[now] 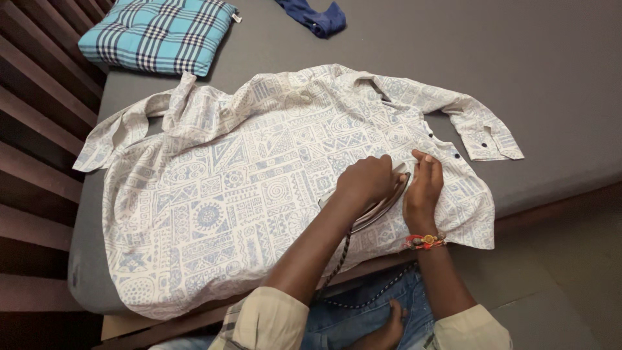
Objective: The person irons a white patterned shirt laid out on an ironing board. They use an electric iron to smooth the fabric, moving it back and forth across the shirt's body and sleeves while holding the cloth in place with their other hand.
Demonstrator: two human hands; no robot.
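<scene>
One shirt (259,194), pale cloth printed all over with blue-grey geometric patterns, spread flat on a grey padded surface (551,84). Long sleeves: one folded back near the upper left, the other stretched right, its cuff bearing dark buttons. More dark buttons run along the front edge by the hands. The hem hangs slightly over the near edge.

One iron (382,201), mostly hidden under the left hand (366,181); only its shiny metal rim and pointed tip show. It rests on the shirt's right front. The left hand is closed over the handle, which is itself out of sight.

One braided cord (338,266), dark and light twist, trailing from the iron toward the lap; its far end is hidden behind the arm.

Right hand (424,188), laid flat on the cloth just beside the iron's tip, fingers extended, gripping nothing. A red and orange thread band (424,242) circles the wrist.

One checked cushion (159,32), blue, black and white, upper left, partly cut off.

One dark blue cloth (314,16), crumpled, cut off by the top edge.

Brown wooden slats (39,129) at left.
</scene>
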